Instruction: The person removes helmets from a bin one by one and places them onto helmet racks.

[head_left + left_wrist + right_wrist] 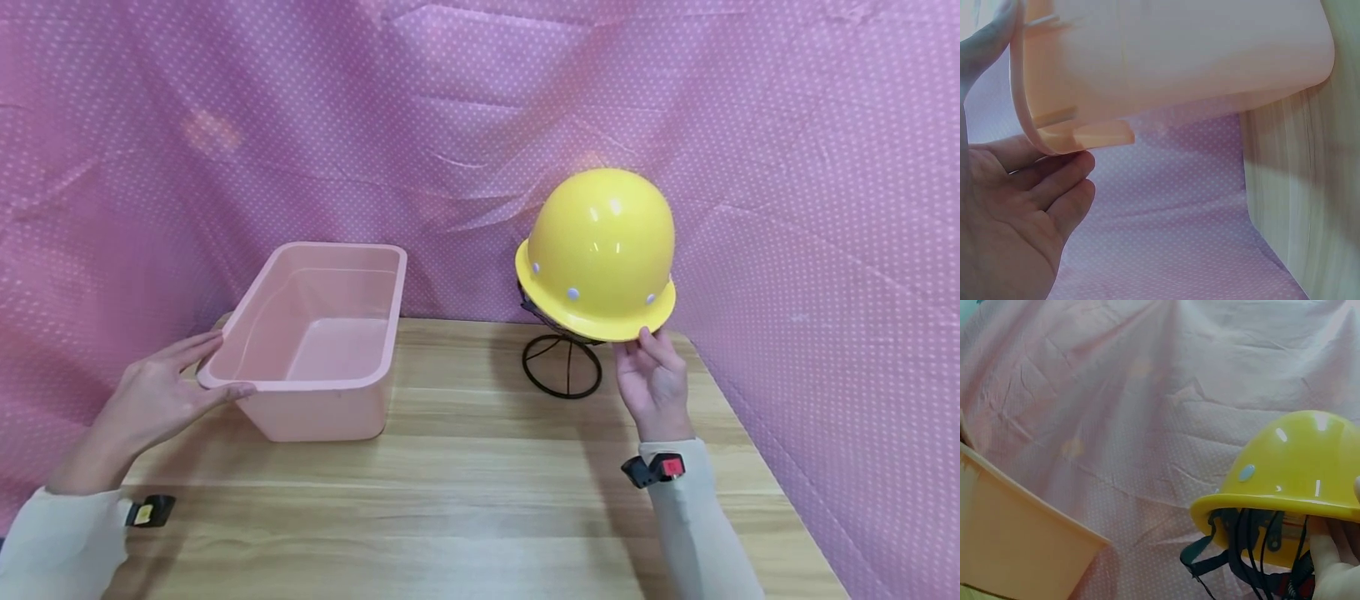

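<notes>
A yellow hard hat (600, 250) is tilted over a black wire stand (562, 367) at the right of the table. My right hand (656, 379) grips its brim, thumb on the outer edge and fingers underneath. Dark straps (1235, 550) and thin black wires show below the shell in the right wrist view; whether the hat touches the stand, I cannot tell. On the left, a pink plastic bin (303, 386) stands upright. My left hand (161, 392) holds the near left corner of its rim, thumb and fingers spread around the corner. The bin's visible inside holds nothing.
Both objects stand on a wood-grain table (465, 492). A pink dotted curtain (465, 150) hangs close behind the table and along both sides. Bare tabletop lies between the bin and the stand.
</notes>
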Motion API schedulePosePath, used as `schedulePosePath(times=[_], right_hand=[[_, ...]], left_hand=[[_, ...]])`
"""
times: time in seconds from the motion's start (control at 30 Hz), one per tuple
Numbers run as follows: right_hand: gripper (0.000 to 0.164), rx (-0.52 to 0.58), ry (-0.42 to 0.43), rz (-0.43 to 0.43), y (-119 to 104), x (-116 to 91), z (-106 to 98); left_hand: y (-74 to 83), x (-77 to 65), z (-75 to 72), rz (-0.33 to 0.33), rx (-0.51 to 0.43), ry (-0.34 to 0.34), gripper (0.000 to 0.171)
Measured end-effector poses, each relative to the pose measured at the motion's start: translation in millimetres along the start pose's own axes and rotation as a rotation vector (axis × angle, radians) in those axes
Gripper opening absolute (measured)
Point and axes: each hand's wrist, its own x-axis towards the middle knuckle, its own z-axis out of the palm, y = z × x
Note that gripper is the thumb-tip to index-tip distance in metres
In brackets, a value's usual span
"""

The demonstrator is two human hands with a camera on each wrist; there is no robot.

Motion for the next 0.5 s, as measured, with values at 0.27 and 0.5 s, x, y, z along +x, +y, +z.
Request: schedulePosePath(times=[0.27, 0.5], right_hand=[[0.018, -0.152, 0.107, 0.022, -10, -1, -1], [0.027, -0.348, 0.213, -0.056, -17, -3, -2]], left_hand=[[4.7, -4.9, 1.9, 0.071, 0.008, 0.050, 0.079], [25.3, 0.7, 13.7, 0.180, -0.027, 0.123, 0.060]])
